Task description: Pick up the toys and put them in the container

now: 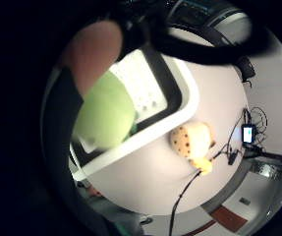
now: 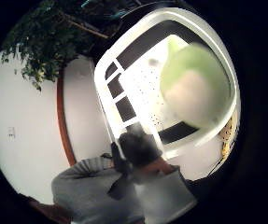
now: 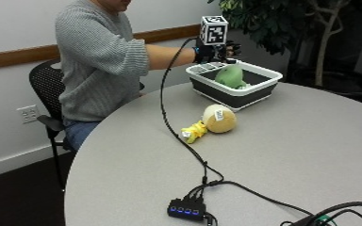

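Note:
In the outside view my gloved right hand [image 3: 215,51] hovers over the near end of the white-rimmed dark container [image 3: 256,89], fingers spread. A green plush toy [image 3: 230,76] sits inside the container just below the hand, apart from the fingers. Both palm views show this green toy [image 1: 106,115] [image 2: 194,86] close to the palm over the container's white speckled floor [image 2: 140,88]. A tan plush toy with yellow parts [image 3: 217,118] [image 1: 192,140] lies on the table in front of the container.
A black cable [image 3: 181,136] runs from the hand across the round grey table [image 3: 306,155] to a small hub [image 3: 186,208] near the front edge. A potted plant [image 3: 281,23] stands behind the container. The seated person's other arm is out of sight.

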